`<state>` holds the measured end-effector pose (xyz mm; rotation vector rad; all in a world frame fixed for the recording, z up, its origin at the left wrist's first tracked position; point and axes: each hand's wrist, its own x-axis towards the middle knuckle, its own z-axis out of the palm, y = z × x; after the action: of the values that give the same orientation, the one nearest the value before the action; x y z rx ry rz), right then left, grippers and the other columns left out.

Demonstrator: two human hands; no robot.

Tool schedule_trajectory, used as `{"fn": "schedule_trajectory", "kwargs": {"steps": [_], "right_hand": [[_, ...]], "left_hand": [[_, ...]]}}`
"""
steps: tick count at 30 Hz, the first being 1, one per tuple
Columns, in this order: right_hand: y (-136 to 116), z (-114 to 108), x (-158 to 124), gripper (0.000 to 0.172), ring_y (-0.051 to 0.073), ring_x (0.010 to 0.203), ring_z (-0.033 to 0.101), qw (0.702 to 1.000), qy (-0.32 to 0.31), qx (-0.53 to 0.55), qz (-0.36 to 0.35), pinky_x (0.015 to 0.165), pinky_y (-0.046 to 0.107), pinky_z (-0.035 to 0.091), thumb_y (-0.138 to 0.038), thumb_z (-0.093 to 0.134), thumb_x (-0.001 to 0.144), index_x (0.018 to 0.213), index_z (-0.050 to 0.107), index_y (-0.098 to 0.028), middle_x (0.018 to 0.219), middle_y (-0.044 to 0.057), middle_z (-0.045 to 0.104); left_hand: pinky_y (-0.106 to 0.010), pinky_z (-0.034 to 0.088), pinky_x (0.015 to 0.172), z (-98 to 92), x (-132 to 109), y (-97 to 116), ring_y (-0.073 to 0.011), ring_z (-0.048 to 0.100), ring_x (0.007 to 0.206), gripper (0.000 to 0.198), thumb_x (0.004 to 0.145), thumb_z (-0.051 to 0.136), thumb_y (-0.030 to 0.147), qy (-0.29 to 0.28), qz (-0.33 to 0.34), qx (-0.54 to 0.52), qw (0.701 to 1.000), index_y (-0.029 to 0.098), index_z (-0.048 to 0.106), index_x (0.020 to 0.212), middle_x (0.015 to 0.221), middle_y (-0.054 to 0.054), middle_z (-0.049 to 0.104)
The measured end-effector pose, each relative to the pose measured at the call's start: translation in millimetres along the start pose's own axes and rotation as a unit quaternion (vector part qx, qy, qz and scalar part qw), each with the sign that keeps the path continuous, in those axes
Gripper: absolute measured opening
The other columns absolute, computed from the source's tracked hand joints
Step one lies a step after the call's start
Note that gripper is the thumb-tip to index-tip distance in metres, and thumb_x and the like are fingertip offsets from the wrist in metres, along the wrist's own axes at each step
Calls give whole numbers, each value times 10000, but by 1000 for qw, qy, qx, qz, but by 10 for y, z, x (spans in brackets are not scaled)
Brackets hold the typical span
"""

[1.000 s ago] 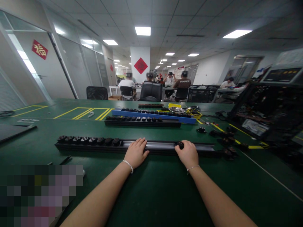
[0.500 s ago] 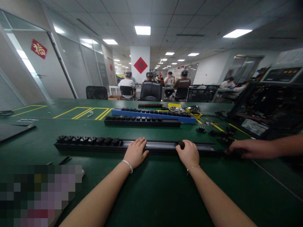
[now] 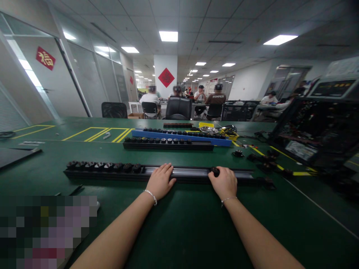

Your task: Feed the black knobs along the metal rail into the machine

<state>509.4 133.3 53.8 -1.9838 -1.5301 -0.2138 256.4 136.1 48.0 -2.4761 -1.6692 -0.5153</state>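
Observation:
A long black rail (image 3: pixel 192 173) with a pale strip along its channel lies across the green table in front of me. Several black blocky pieces (image 3: pixel 118 167) sit in a row on its left part. My left hand (image 3: pixel 160 182) rests over the rail's middle, fingers stretched out flat and thumb apart. Farther right, my right hand (image 3: pixel 225 184) is closed around a small rounded black piece (image 3: pixel 215 171) at the channel; its fingers partly hide that piece. Beyond the rail's right end lies another small dark part (image 3: pixel 268 183).
Behind stand a second black rail (image 3: pixel 168 146) with several pieces and a blue rail (image 3: pixel 224 142). A metal dish (image 3: pixel 209 130) and loose black parts (image 3: pixel 267 164) lie to the right, near a large dark open-framed unit (image 3: pixel 316 129). Several people sit at tables farther back.
Another person's hand, at the rail's right end before, has left the view, and a dark part stays on the table there. Both my hands have kept their places.

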Motion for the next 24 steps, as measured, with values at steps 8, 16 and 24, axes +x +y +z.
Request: {"fn": "schedule_trajectory", "kwargs": {"steps": [8,16,24], "right_hand": [[12,-23,9,357,240,941,499,1000,-14,3,9,815,340,360,-359,465,749,983,630,-146,945,108,613],[48,-27,26,370,244,911,496,1000,-10,-5,20,795,345,362,-368,470,744,983,637,-142,937,116,601],[73,-24,51,372,255,914,495,999,-1,-15,39,779,349,366,-357,474,733,982,641,-136,934,126,595]], "left_hand": [[-409,324,1042,-1,1,-2,-226,359,1293,482,854,431,412,0,-1,-3,1000,221,448,1296,1396,-53,433],[-409,323,1041,2,2,-2,-230,365,1289,477,854,433,412,0,-1,-1,1000,226,451,1293,1392,-54,437],[-403,316,1048,-16,2,8,-226,367,1288,479,851,443,403,-2,1,-4,1000,217,454,1292,1387,-60,444]]}}
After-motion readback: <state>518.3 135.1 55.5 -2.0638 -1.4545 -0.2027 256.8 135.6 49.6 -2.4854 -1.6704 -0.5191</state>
